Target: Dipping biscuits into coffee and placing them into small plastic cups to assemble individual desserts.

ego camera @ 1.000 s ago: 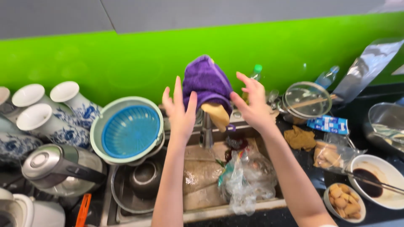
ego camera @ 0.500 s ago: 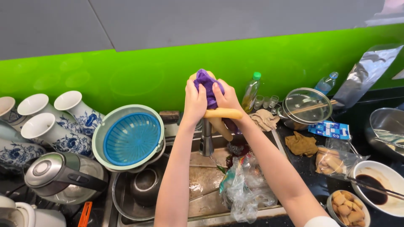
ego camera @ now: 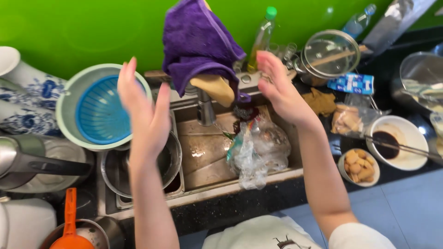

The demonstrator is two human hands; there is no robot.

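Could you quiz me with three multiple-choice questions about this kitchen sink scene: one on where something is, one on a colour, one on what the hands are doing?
1. Where is the purple cloth?
A. draped over the tap
B. lying in the sink
C. in the blue colander

2. What colour is the bottle's cap?
A. red
B. green
C. white

3. What state are the hands in?
A. both gripping the cloth
B. one holds a bowl
C. both open, holding nothing

Answers: 1 A, the cloth hangs above the sink on the tap. 2 B, the cap is green. 3 C, left hand and right hand are spread beside the cloth, apart from it.
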